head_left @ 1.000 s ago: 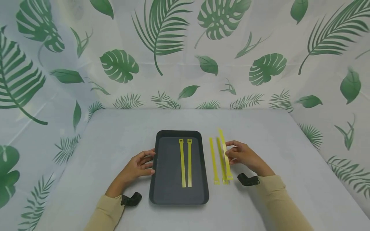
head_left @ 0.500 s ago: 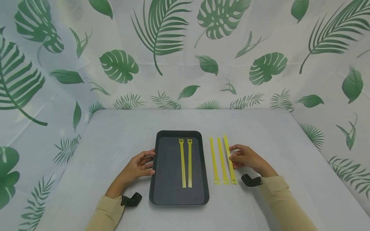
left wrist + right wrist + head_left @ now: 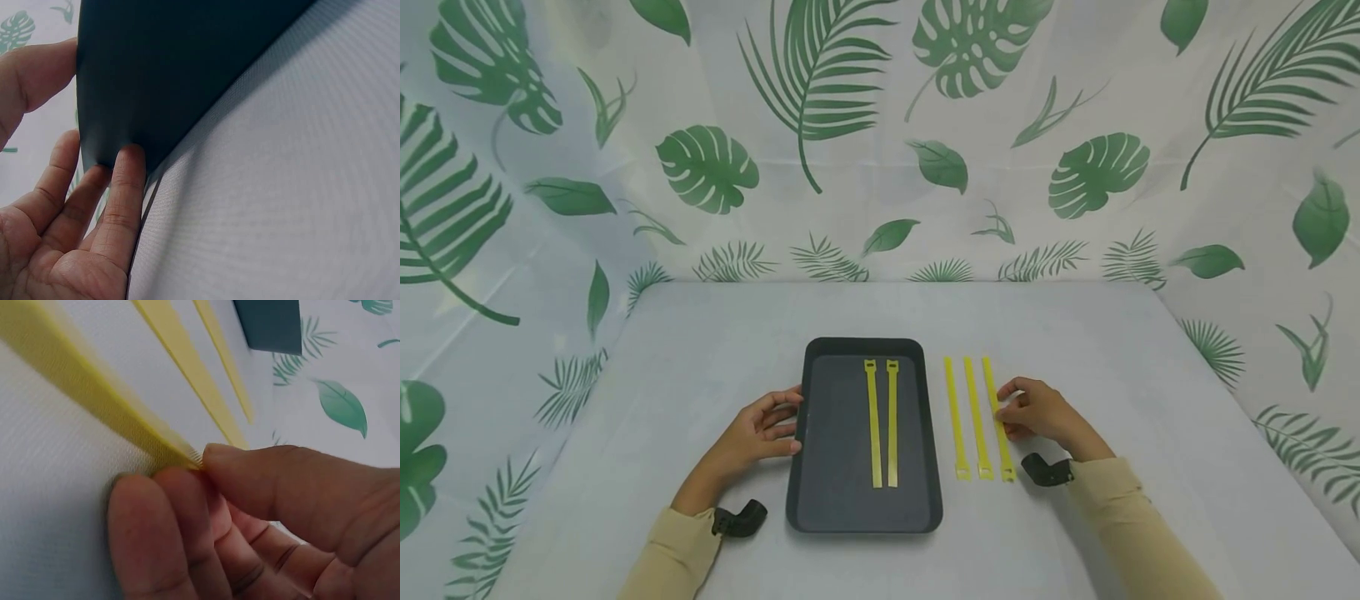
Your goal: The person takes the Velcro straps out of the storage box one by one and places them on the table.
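White table (image 3: pixel 1090 333) stretches past the dark tray (image 3: pixel 831 504) to the far edge, and widely right of the right hand (image 3: pixel 1037 412), whose thumb and fingers pinch the rightmost yellow strap (image 3: pixel 1004 452). The left hand (image 3: pixel 763 431), fingers loosely spread, touches the tray's left edge. Five straps altogether: two straps (image 3: pixel 892 425) inside the one tray, three straps (image 3: pixel 975 417) right of it.
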The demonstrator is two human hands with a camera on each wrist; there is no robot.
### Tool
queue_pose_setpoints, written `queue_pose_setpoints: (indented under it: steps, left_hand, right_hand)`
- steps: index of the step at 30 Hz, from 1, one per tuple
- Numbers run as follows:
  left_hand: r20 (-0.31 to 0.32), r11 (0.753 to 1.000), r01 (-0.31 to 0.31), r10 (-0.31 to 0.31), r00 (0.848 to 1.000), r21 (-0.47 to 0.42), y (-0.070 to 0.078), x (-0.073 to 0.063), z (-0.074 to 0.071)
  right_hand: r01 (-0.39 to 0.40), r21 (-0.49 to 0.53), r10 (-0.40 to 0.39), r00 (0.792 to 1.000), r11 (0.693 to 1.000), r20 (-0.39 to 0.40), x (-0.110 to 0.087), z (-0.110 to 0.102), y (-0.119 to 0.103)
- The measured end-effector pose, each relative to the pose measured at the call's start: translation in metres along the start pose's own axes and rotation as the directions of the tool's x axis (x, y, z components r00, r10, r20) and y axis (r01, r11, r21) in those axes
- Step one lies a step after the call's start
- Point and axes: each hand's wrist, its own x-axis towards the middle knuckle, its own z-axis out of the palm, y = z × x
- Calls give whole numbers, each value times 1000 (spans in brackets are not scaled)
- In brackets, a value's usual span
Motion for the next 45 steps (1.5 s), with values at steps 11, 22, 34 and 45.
queue_pose_setpoints:
  steps: [11,22,34,45]
  left_hand:
    - [2,1000,-1,1,1000,-14,1,0,-1]
    - [2,1000,20,-20,1000,17,0,2,-2]
    - [-2,1000,8,-8,1000,9,0,2,-4]
    - [-2,1000,17,-17,1000,-13,1,2,-4]
  right_hand:
    - [8,-144,-13,999,990,-37,-4,-8,-9]
    - [146,-76,-144,989,986,31,-5,2,-26]
    - [223,-3,-222,973,975,57,3,17,-42]
    - [260,-1,-259,963,966,71,10,28,-59]
